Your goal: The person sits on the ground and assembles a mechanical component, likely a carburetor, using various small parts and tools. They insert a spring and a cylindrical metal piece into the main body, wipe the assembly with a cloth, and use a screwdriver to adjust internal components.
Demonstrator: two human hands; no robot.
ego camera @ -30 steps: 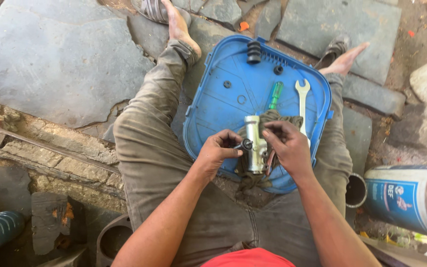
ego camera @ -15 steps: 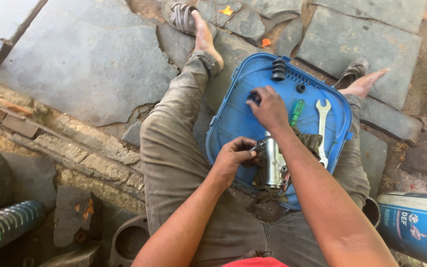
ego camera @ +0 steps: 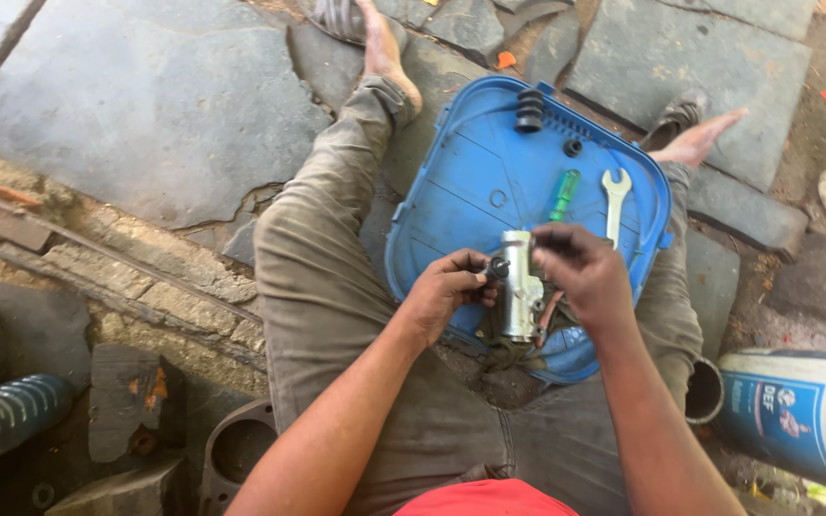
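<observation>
both hands over the near end of the blue tray (ego camera: 451,182), which sits between the person's legs on the stone floor (ego camera: 136,105). left hand (ego camera: 446,291) is closed on the left side of a silver metal cylinder (ego camera: 520,282), fingers curled around a small dark round fitting (ego camera: 499,268) on that side. right hand (ego camera: 585,272) is closed over the cylinder's top right; can't tell what the fingertips pinch, if anything. cylinder stands roughly upright, just above the tray's near rim, with a dirty rag (ego camera: 509,349) bunched under it.

on the tray, beyond the cylinder: green-handled screwdriver (ego camera: 564,194), silver open-end spanner (ego camera: 614,201) just right of it, the two lying near-parallel. black ribbed rubber part (ego camera: 529,110) at the tray's far edge, small black ring (ego camera: 573,147) near it, toward the cylinder.

right of the tray: blue and white canister (ego camera: 795,411) lying on its side. left of the tray, well apart: ribbed green and dark hose (ego camera: 7,416).
</observation>
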